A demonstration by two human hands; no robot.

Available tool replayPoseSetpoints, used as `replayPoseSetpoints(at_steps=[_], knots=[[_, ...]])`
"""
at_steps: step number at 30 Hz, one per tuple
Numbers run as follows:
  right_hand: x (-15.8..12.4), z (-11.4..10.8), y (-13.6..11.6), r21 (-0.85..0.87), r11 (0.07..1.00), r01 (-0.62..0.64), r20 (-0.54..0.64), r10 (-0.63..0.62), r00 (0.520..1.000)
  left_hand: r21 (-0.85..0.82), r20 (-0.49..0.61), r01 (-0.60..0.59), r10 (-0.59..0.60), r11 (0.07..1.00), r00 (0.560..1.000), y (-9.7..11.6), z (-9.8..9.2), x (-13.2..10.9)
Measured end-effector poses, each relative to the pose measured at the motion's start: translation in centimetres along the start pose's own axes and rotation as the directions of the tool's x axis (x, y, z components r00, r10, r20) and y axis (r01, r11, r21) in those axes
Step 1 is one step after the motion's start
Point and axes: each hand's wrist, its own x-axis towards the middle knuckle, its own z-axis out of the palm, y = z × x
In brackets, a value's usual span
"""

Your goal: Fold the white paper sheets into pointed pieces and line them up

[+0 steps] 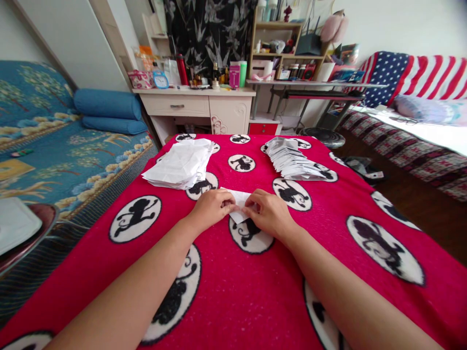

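Between my two hands lies a small white sheet of paper [239, 198], partly covered by my fingers, with its near corner pointing toward me. My left hand [215, 206] pinches the sheet's left side, thumb and fingertips together. On the right side, my right hand [268, 211] has its thumb and curled fingers pressed on the same paper. Past my left hand is a loose pile of flat white paper sheets [180, 163]. Farther right, a row of folded white papers [294, 160] lies overlapped like a fan.
A red cloth with monkey ovals [255, 277] covers the table. Behind it stands a white dresser [178, 104] with bottles and a blue clock [160, 79]. A blue-covered sofa [73, 160] is on the left, a bed [412, 141] on the right, and a round stool [323, 137] behind the table.
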Motion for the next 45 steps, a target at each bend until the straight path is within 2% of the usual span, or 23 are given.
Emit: replayPoseSetpoints(at_steps=[3,6,8,10,16,21,23,25,27,29,31,33,34,36,40,43,45], knots=[[0.2,0.3,0.6,-0.014,0.997,-0.076,-0.010,0.076,0.997,0.057,-0.052,0.101,-0.098,0.993,0.994,0.0,0.2,0.0],[0.4,0.3,1.4,-0.060,0.979,-0.197,-0.077,0.192,0.978,0.088,-0.117,0.249,-0.239,0.964,0.964,-0.1,0.3,0.0],[0.5,0.1,1.9,-0.069,0.967,-0.245,-0.103,0.238,0.966,0.080,-0.149,0.284,-0.271,0.955,0.951,-0.4,0.2,0.0],[0.6,-0.3,2.2,-0.056,0.961,-0.270,-0.076,0.266,0.961,0.081,-0.160,0.288,-0.273,0.954,0.949,-0.8,0.0,0.0],[1.1,-1.6,2.9,0.041,0.954,-0.296,0.126,0.289,0.949,0.059,-0.075,0.231,-0.226,0.971,0.971,-1.8,-0.3,0.2],[1.2,-1.5,3.9,0.127,0.951,-0.281,0.204,0.252,0.946,0.007,-0.062,0.158,-0.158,0.987,0.986,-2.6,0.0,0.4],[1.2,-1.4,4.0,0.202,0.939,-0.277,0.195,0.239,0.951,-0.011,-0.069,0.126,-0.127,0.992,0.990,-2.6,0.1,0.4],[1.1,-1.4,3.7,0.268,0.936,-0.227,0.097,0.209,0.973,-0.025,-0.089,0.113,-0.115,0.993,0.989,-2.3,0.0,0.4],[1.0,-1.5,3.0,0.288,0.954,-0.088,-0.105,0.123,0.987,-0.030,-0.172,0.071,-0.075,0.997,0.982,-1.7,-0.2,0.4],[0.9,-1.6,2.2,0.234,0.968,0.091,-0.336,-0.007,0.942,-0.001,-0.322,-0.016,0.015,1.000,0.947,-1.1,-0.7,0.4],[0.7,-1.7,1.6,0.143,0.965,0.218,-0.489,-0.123,0.864,0.074,-0.464,-0.097,0.120,0.993,0.878,-0.6,-1.1,0.2],[0.5,-1.7,1.3,0.047,0.962,0.270,-0.541,-0.203,0.816,0.158,-0.525,-0.140,0.203,0.977,0.826,-0.2,-1.5,0.0],[0.4,-1.6,1.3,0.004,0.961,0.277,-0.531,-0.232,0.815,0.194,-0.526,-0.152,0.234,0.969,0.817,-0.1,-1.6,-0.1],[0.2,-1.4,1.6,-0.073,0.964,0.254,-0.458,-0.259,0.850,0.253,-0.477,-0.158,0.265,0.954,0.838,-0.2,-1.6,-0.2],[0.3,-0.9,2.3,-0.175,0.963,0.206,-0.219,-0.243,0.945,0.264,-0.244,-0.172,0.238,0.949,0.940,-0.7,-1.0,-0.2],[0.4,-0.8,2.6,-0.156,0.964,0.215,-0.063,-0.227,0.972,0.194,-0.050,-0.194,0.208,0.961,0.977,-1.0,-0.9,-0.1],[0.3,-1.0,2.6,-0.119,0.970,0.210,-0.008,-0.213,0.977,0.141,0.024,-0.172,0.170,0.975,0.985,-1.1,-1.2,-0.2]])
